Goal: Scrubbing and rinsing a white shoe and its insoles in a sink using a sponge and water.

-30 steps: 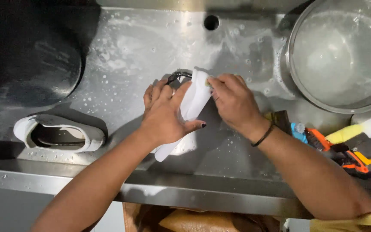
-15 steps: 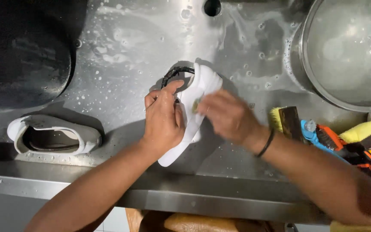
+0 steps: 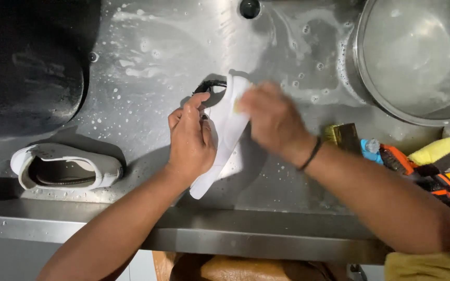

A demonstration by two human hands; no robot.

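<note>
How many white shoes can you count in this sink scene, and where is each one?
2. One white shoe is held in the left hand at the sink's middle, with the right hand on it; the other shoe lies at the left, untouched. None seem hidden.

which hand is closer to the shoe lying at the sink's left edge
Left. The left hand is nearer the lying shoe; the right hand is farther right, beyond the held shoe.

I see both my forearms bare to the elbow, no sleeves, no gloves on my left hand [image 3: 191, 143] or right hand [image 3: 272, 119]. A thin dark band [image 3: 311, 155] circles my right wrist; measured from that band, the left wrist carries nothing. The right hand is blurred, so its nails are unreadable.
</note>
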